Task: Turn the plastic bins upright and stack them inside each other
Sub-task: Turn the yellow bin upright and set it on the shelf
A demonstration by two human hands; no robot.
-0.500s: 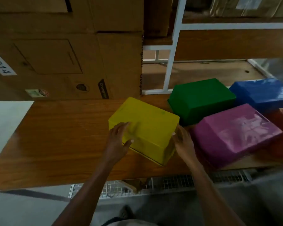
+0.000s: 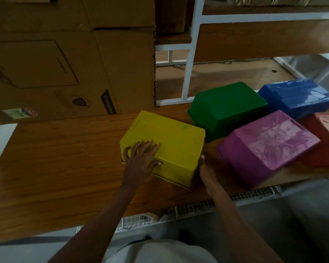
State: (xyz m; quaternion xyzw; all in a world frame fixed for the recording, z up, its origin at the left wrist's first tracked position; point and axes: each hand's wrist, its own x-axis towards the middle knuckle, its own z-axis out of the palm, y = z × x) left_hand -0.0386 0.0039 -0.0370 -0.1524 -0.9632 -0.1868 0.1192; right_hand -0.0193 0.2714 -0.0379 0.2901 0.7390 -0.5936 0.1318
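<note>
A yellow plastic bin (image 2: 171, 141) lies upside down on the wooden table (image 2: 55, 158), its near edge tipped slightly up. My left hand (image 2: 141, 160) rests flat on its bottom and near-left side, fingers spread. My right hand (image 2: 207, 171) presses against its right end, partly hidden behind the bin. Together the two hands hold the bin. To the right, also upside down, sit a green bin (image 2: 228, 109), a blue bin (image 2: 298, 97), a purple bin (image 2: 268, 147) and a red-orange bin (image 2: 327, 137) at the frame edge.
Stacked cardboard boxes (image 2: 65, 63) stand at the table's back left. A white metal shelf frame (image 2: 192, 54) rises behind the bins. A wire mesh panel (image 2: 179, 211) runs below the table's front edge.
My left hand has slid further up onto the yellow bin's bottom. The bin sits a little more squared to me. My right hand stays at its right end.
</note>
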